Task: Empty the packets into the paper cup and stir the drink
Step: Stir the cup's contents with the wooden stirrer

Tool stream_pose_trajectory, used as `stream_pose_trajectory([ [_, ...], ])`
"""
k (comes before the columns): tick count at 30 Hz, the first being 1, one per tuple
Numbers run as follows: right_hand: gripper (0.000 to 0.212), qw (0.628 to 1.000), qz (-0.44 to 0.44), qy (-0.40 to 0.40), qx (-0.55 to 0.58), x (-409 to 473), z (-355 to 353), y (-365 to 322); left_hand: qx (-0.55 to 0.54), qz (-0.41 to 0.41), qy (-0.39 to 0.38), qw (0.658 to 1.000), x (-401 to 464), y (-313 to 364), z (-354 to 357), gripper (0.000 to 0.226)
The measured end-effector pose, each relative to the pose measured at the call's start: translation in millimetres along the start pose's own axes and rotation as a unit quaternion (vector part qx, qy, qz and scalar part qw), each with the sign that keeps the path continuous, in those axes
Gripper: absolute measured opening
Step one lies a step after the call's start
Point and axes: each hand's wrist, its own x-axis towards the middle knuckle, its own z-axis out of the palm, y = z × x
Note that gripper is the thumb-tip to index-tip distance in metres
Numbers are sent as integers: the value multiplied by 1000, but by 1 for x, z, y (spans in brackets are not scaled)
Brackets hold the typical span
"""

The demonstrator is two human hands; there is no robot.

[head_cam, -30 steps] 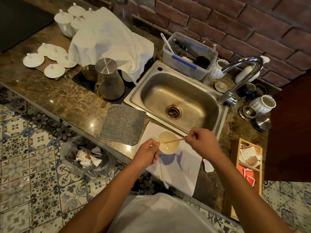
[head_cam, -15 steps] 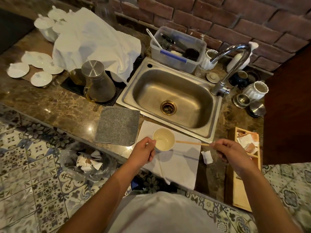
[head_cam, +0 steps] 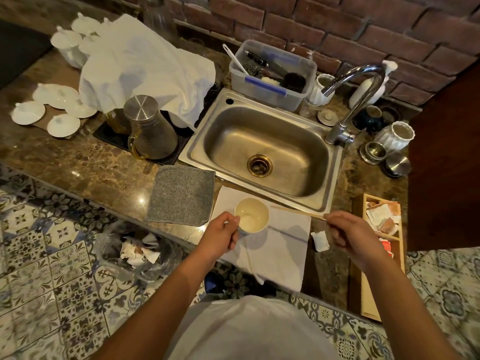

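Cup (head_cam: 251, 215) sits on a white cloth (head_cam: 275, 245) at the counter's front edge, just in front of the sink (head_cam: 262, 149). Pale liquid inside, level low; upright as far as the view shows.

Left hand (head_cam: 220, 237) grips the cup's left side, thumb and fingers curled round the wall near the rim. Right hand (head_cam: 350, 235) is well to the right of the cup, pinching one end of a thin wooden stirrer (head_cam: 296, 211). Stirrer lies nearly flat, free end pointing at the cup, just short of the rim or level with it; blurred, can't tell if it touches. It isn't in the drink.

Risks from here:
- Cloth overhangs the counter edge. Any drag on it from the left hand or a sleeve would likely take the cup with it, onto the floor or the bin bag (head_cam: 135, 252) below.
- Paper wall is soft; squeezing harder would buckle the rim and slop the liquid.
- Stirrer is long and held at its far end, so tip control is poor. A push into the far wall could tip the cup toward the sink if the left hand loosens.
- Drips off the stirrer land on the cloth; minor.

A torn packet (head_cam: 320, 240) lies on the counter between cloth and right hand. More packets in the wooden tray (head_cam: 384, 219) at far right, beside the right hand. Judgement: packets look emptied, stirring mostly done or paused. Can't confirm the powder is dissolved from this view.

Grey pad (head_cam: 181, 197) lies just left of the cloth, clear of both hands.
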Motion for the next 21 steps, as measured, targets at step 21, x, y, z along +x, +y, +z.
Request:
stream_pose_trajectory([
  [21,19,966,222,-23,132,13,51,134,25,-15,-3,1000,2,3,-1,28],
])
